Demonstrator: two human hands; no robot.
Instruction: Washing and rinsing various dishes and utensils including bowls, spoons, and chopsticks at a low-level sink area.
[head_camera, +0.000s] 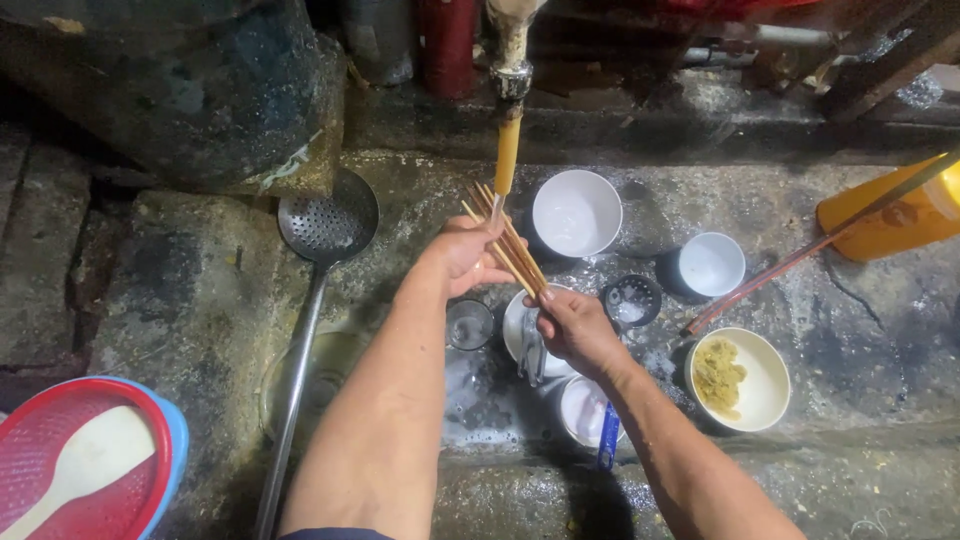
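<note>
Seen from the head camera, both hands meet over the middle of a wet concrete wash floor (200, 290), holding one bundle of wooden chopsticks (505, 240) that slants from upper left to lower right just under a tap (508, 130) with a yellow spout at the floor's far edge. The left hand (468, 258) has its fingers curled tight around the upper part of the bundle, and the stick ends fan out above its knuckles. The right hand (578, 328) pinches the lower ends, thumb and fingers pressed together around them. Directly below the hands lie a small glass (469, 324), a white plate (515, 330) with metal spoons on it, and a white bowl (580, 410) with a blue handle sticking out toward the near edge. Beyond the chopsticks, toward the far edge, a large white bowl (576, 212) stands, with a smaller white bowl (711, 264) and a dark strainer cup (632, 300) to its right. A cream bowl (740, 378) holding yellowish mash sits nearer the right side, and a yellow container (890, 215) lies at the far right corner. A long perforated metal skimmer (325, 225) runs along the left, and a red basket (70, 470) holding a pale rice paddle (85, 465) fills the near left corner.
</note>
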